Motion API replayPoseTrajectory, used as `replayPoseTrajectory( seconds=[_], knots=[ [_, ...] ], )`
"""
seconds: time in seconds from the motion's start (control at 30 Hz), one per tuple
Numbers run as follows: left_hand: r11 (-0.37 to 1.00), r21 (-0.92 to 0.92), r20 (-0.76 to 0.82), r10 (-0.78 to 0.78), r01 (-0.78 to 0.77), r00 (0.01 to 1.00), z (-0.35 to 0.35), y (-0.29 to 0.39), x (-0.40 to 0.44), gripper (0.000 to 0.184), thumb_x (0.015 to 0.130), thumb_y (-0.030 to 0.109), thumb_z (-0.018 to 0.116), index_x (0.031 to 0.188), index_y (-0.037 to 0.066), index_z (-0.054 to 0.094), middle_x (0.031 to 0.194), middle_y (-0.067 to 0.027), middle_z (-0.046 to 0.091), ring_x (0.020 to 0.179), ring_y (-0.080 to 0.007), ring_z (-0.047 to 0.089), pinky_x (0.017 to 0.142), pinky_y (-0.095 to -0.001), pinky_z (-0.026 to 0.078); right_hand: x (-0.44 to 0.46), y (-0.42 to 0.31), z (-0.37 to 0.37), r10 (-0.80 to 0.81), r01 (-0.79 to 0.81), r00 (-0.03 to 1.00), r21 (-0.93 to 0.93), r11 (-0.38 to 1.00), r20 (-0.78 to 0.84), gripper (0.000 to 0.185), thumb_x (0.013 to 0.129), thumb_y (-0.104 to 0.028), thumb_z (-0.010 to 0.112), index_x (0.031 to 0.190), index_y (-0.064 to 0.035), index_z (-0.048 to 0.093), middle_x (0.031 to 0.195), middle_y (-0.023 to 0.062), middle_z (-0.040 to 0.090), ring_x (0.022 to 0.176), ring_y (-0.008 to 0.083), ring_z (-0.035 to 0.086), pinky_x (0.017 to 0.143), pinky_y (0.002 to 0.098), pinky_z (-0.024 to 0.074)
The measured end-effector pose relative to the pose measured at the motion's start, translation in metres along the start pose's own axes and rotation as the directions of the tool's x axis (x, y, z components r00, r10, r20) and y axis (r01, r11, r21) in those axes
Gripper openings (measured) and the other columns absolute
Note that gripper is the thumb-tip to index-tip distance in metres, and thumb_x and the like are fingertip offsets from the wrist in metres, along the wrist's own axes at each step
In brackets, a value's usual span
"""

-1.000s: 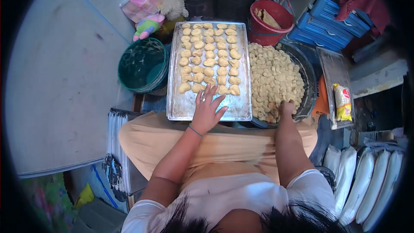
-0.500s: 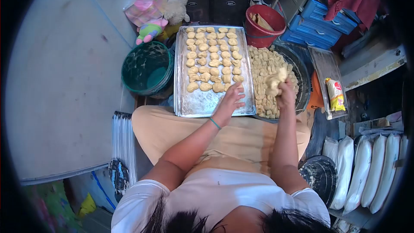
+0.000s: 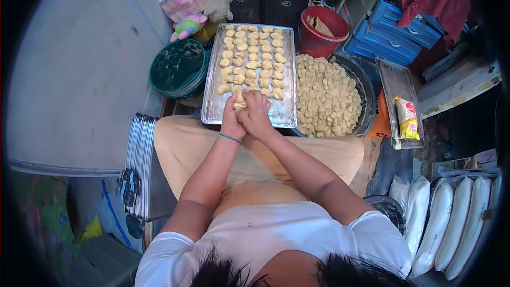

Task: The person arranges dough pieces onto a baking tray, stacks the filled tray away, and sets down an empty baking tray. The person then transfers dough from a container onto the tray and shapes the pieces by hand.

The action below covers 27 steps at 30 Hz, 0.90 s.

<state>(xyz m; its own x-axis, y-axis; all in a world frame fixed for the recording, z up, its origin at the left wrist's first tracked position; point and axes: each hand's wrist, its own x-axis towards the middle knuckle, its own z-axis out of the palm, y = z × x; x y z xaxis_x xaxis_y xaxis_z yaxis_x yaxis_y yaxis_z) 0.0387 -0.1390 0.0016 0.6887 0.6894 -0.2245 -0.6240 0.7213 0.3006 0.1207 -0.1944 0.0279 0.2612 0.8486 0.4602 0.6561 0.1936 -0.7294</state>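
Note:
Over the front part of the metal tray (image 3: 281, 114), my two hands meet around a piece of pale dough (image 3: 240, 103). Fingers of my left hand (image 3: 231, 120) are closed on its left side, and a green band circles that wrist. My right hand (image 3: 256, 115) wraps it from the other side, its fingers covering part of the dough. Rows of rounded dough pieces (image 3: 253, 57) lie on the tray beyond my hands. To the right, a dark round basin (image 3: 366, 93) holds a heap of small dough lumps (image 3: 325, 98).
A green bucket (image 3: 178, 69) stands left of the tray, a red bucket (image 3: 323, 32) behind the basin. Farther right, a yellow-and-white packet (image 3: 407, 118) lies on a narrow board (image 3: 396, 74). Stacked trays (image 3: 139, 165) are at my left; long white packages (image 3: 446, 223) at my right.
My right hand has come left from above the basin with the dough. Both hands now close around it over the tray. The view has shifted slightly.

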Motion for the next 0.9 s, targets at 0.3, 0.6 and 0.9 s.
replayPoseTrajectory(
  seconds=[0.3, 0.6, 0.9],
  knots=[
    [0.991, -0.131, 0.011, 0.013, -0.012, 1.0, -0.026, -0.002, -0.003, 0.034, 0.094, 0.038, 0.047, 0.112, 0.013, 0.061, 0.11, -0.0088, 0.065, 0.099, -0.0234, 0.063, 0.081, -0.0393, 0.054, 0.002, 0.037, 0.005, 0.046, -0.041, 0.979, 0.028, 0.999, -0.199, 0.047, 0.091, -0.032, 0.06, 0.131, -0.0091, 0.052, 0.137, 0.0193, 0.041, 0.127, 0.038, 0.037, 0.105, 0.0519, 0.0267],
    [0.976, -0.218, -0.029, -0.032, 0.025, 0.999, -0.022, 0.007, -0.02, 0.026, 0.092, 0.034, 0.051, 0.107, 0.015, 0.061, 0.104, -0.0071, 0.064, 0.095, -0.0244, 0.062, 0.069, -0.0365, 0.052, 0.016, 0.144, -0.055, 0.27, -0.181, 0.961, -0.621, 0.763, 0.052, 0.042, 0.096, -0.049, 0.047, 0.133, -0.0323, 0.058, 0.161, 0.0082, 0.018, 0.146, 0.0359, 0.016, 0.111, 0.0694, 0.0043],
    [0.971, -0.237, -0.057, 0.019, -0.032, 0.998, -0.014, 0.024, -0.019, 0.027, 0.091, 0.035, 0.052, 0.105, 0.014, 0.062, 0.102, -0.0078, 0.063, 0.093, -0.0234, 0.061, 0.069, -0.036, 0.052, 0.099, 0.166, -0.044, 0.208, -0.132, 0.977, -0.672, 0.728, 0.034, 0.037, 0.087, -0.043, 0.065, 0.119, -0.0256, 0.069, 0.155, 0.012, 0.03, 0.138, 0.0339, 0.031, 0.108, 0.0641, 0.0188]
  ],
)
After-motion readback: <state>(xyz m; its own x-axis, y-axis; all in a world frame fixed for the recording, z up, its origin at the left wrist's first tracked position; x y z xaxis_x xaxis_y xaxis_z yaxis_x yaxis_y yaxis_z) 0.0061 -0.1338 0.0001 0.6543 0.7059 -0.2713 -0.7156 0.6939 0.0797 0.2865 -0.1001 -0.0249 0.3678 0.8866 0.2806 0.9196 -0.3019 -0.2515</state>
